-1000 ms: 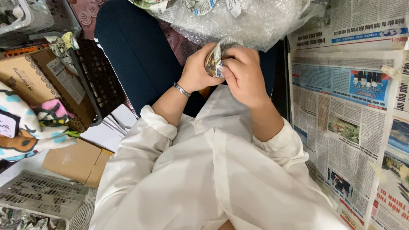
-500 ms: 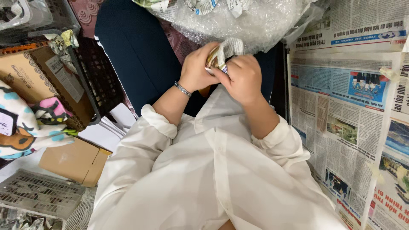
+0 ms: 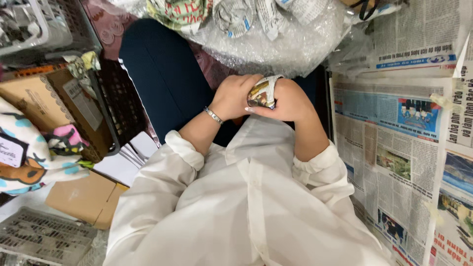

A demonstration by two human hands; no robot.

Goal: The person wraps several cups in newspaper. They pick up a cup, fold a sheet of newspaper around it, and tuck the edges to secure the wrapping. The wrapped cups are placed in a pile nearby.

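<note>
Newsprint covers a small rounded item (image 3: 262,92) held between both hands over the person's lap, just below a sheet of bubble wrap (image 3: 290,44). The left hand (image 3: 235,96) is closed around the item's left side, fingers curled, a thin bracelet (image 3: 213,116) on that wrist. The right hand (image 3: 288,101) is closed on the right side, thumb and fingertips pressed on the paper near its lower edge. Neither hand is open; both have hold of the same paper-wrapped item. What is inside cannot be told, only paper shows. Progress, as a judgement: the wrap looks mostly done, paper covers the visible face, a flap or end at the top looks not yet tucked flat. Several other newspaper-wrapped bundles (image 3: 236,15) lie on the bubble wrap above, so some pieces look finished already. Flat newspaper sheets (image 3: 394,148) lie spread to the right of the person, near the right arm. To the left sit a dark mesh basket (image 3: 116,108) with a cardboard box (image 3: 39,98) in it, a patterned fabric pouch (image 3: 29,157), and another flat carton (image 3: 84,197) lower down. White shirt sleeves (image 3: 182,152) are rolled back at both forearms. How many items remain unwrapped cannot be told.
</note>
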